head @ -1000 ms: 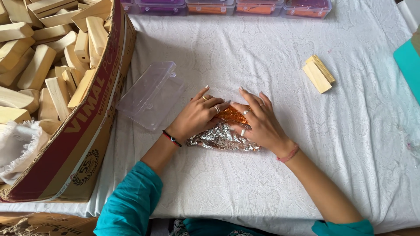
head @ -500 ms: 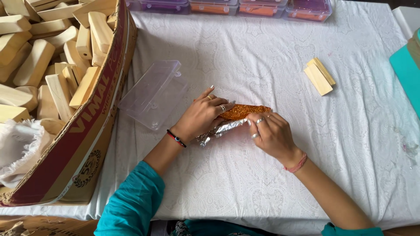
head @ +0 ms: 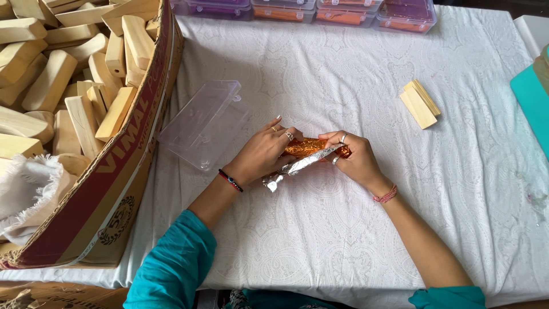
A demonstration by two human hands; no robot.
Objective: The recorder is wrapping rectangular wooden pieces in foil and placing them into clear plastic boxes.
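Foil bundle (head: 303, 155), orange and silver, on white cloth (head: 320, 229) mid-table. Left hand (head: 260, 153) and right hand (head: 354, 157) both pinch its ends. Likely light, crinkly, tear-prone; best gripped at ends.

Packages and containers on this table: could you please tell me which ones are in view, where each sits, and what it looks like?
Cardboard box: left edge, brown and red, printed, full of wooden blocks.
Clear plastic case: left of the hands, rectangular, open.
Lidded plastic boxes: far edge, a row, purple and orange contents.
Foil-wrapped piece: held by both hands, orange and silver.
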